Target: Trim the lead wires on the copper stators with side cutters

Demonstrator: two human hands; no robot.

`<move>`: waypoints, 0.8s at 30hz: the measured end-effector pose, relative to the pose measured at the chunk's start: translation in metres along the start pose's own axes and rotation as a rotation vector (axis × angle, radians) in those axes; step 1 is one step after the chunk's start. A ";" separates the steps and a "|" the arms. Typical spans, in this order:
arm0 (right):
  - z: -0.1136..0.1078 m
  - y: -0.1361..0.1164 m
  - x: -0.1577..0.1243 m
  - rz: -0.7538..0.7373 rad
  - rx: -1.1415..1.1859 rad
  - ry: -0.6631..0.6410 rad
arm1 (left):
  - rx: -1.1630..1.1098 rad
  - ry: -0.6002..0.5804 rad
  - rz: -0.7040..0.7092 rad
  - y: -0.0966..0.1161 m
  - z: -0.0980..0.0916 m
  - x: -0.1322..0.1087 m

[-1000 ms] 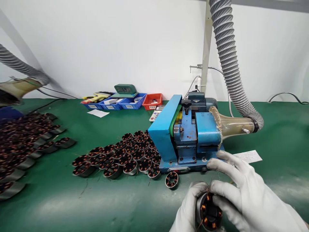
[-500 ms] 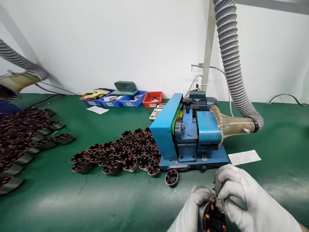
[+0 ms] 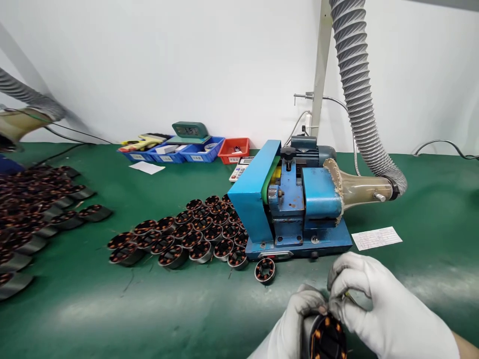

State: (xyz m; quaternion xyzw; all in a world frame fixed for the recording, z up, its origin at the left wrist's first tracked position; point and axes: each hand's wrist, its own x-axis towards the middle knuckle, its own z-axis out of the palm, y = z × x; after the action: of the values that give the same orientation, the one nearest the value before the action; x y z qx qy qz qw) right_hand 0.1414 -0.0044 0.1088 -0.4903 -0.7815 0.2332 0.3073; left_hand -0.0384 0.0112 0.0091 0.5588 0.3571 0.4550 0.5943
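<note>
From my distant seat, through the head camera, I see two white-gloved hands at the lower right, above a green table (image 3: 168, 319); my left hand (image 3: 295, 321) is clamped around the side of a metal ring (image 3: 317, 334) wound inside with copper wire; this ring is tilted, its hollow face turned partly toward the camera, its bottom cut off by the lower edge of view; my right hand (image 3: 377, 304) comes in from the right, fingers bent and tips drawn in at the ring's upper rim, but I cannot tell whether they pinch anything there.

Just beyond the hands stands a blue machine (image 3: 286, 199); a cloudy funnel (image 3: 364, 191) at its right side joins a grey ribbed hose (image 3: 352, 75) that rises out of view; a sheet of paper (image 3: 376, 238) lies near its base; a single ring (image 3: 266, 280) lies in front of it; a cluster of rings (image 3: 192, 239) spreads along its left, and a larger, blurred group (image 3: 41, 214) fills the far left; toward the wall are blue bins (image 3: 198, 157), a red bin (image 3: 225, 158), a clock (image 3: 189, 130) and a calculator (image 3: 237, 173).
</note>
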 end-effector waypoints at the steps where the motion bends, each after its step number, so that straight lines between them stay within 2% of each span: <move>1: -0.004 -0.001 0.000 -0.024 0.021 0.045 | 0.001 -0.008 0.006 0.002 0.000 -0.001; 4: -0.015 -0.003 -0.002 -0.218 0.082 0.052 | -0.002 -0.031 0.026 0.009 0.004 -0.005; 7: -0.019 -0.008 -0.004 -0.283 -0.137 -0.078 | -0.015 0.007 0.066 0.011 0.007 -0.009; 9: -0.017 -0.010 -0.004 -0.245 -0.269 -0.141 | -0.016 0.023 0.075 0.010 0.007 -0.009; 12: -0.016 -0.014 0.001 -0.190 -0.304 -0.274 | -0.021 -0.057 0.056 0.009 0.003 -0.007; 16: -0.023 -0.023 0.013 0.006 -0.298 -0.494 | -0.053 -0.148 0.080 0.010 0.000 -0.005; 21: -0.027 -0.030 0.015 0.254 -0.181 -0.527 | -0.025 -0.175 0.148 0.003 0.000 -0.007; 24: -0.026 -0.027 0.012 0.301 -0.141 -0.532 | -0.005 -0.178 0.196 -0.001 0.001 -0.009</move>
State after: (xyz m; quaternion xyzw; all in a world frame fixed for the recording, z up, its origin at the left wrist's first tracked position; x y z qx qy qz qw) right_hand 0.1387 -0.0033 0.1479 -0.5423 -0.7675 0.3412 0.0192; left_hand -0.0403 0.0021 0.0080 0.6278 0.2457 0.4602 0.5777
